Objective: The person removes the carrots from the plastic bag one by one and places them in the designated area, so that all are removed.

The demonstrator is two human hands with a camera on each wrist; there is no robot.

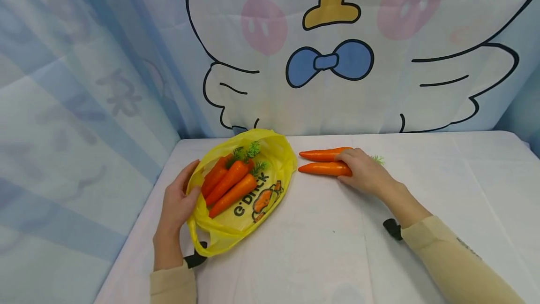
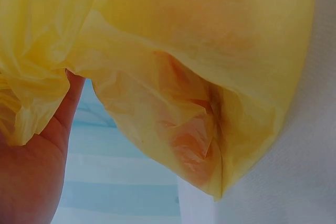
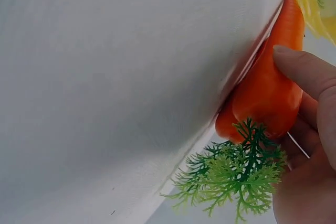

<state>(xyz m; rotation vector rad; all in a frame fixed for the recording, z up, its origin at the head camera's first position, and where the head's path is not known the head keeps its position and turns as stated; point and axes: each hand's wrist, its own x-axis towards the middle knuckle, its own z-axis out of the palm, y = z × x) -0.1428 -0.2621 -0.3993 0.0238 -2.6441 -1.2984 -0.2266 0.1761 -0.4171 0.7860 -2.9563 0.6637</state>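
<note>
A yellow plastic bag (image 1: 284, 154) lies with its mouth spread wide on the white table. Several orange carrots (image 1: 229, 184) with green tops show inside it. My left hand (image 1: 177, 208) pinches the bag's left rim, thumb on the inner side; in the left wrist view the yellow film (image 2: 252, 40) covers most of that hand. Right of the bag, two more carrots lie side by side, tips pointing left. My right hand (image 1: 364, 172) grips the nearer carrot (image 1: 322, 169), and the farther carrot (image 1: 318, 155) is partly behind my fingers. In the right wrist view, my thumb presses the held carrot (image 3: 270, 90) above its leafy top (image 3: 236, 174).
The white-covered table (image 1: 303, 247) extends toward me and to the right. Behind it hangs a curtain (image 1: 329, 102) with a cartoon figure, and a pale blue curtain (image 1: 84, 154) closes the left side. Black wrist straps (image 1: 392, 229) sit near the sleeves.
</note>
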